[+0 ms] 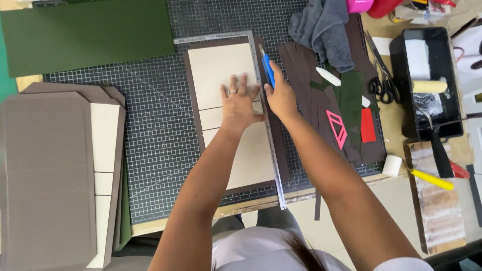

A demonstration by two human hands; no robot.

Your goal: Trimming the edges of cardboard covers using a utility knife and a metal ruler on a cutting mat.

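Head view, left hand (240,102) flat on ruler (266,118), right hand (281,95) gripping blue knife (268,70)

We see a pale wooden desk (386,198) whose bare top shows along the lower and right edges of the frame. A dark gridded cutting mat (155,125) covers most of its middle. At the upper left a large dark green sheet of card (85,35) lies partly over the mat. At the left edge a stack of grey-brown covered boards (50,175) rests on the desk, overlapping the mat's side. At the right a black rectangular plastic tray (427,83) stands on the desk, with a worn wooden board (439,211) below it and a small white roll (392,165) just beside the mat's lower right corner.
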